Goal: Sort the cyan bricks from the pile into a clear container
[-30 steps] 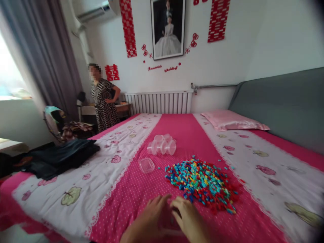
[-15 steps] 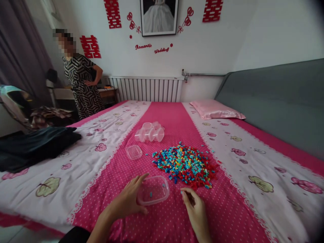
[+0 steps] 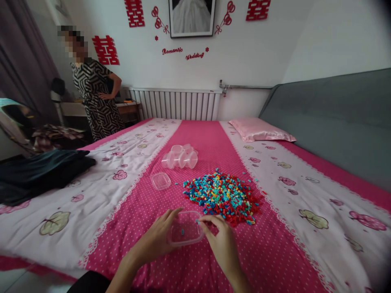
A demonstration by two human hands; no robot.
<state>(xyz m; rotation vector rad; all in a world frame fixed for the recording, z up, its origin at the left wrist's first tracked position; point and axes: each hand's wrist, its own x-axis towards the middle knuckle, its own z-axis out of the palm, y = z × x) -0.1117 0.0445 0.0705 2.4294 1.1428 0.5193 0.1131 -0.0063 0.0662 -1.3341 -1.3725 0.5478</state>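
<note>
Clock refs from the clear tub (image 3: 187, 243), 12 = straight ahead. Tub sits on the pink bedspread (image 3: 275, 260). Left hand (image 3: 159, 232): half spread, curved round the tub's 9 o'clock side, holding it. Right hand (image 3: 218, 236): at 3 o'clock, thumb and index in a narrow pinch by the rim. Teal bit (image 3: 197, 221) shows right at those tips; can't tell if it's gripped or lying in the tub. One blue-teal block (image 3: 182, 232) on the tub floor, near the middle. Loose block pile (image 3: 224, 195) at 1–2 o'clock, near the tub; mixed colours, red mostly on its 4 o'clock edge. Flat clear square (image 3: 160, 181) at 11, lid or dish unclear. Tub cluster (image 3: 180, 156) at 12, farther out. Dark cloth (image 3: 42, 175) at 9–10. Pillow (image 3: 261, 130) 1–2, far. Person (image 3: 94, 97) in patterned dress standing at 10–11, hand on hip.
</note>
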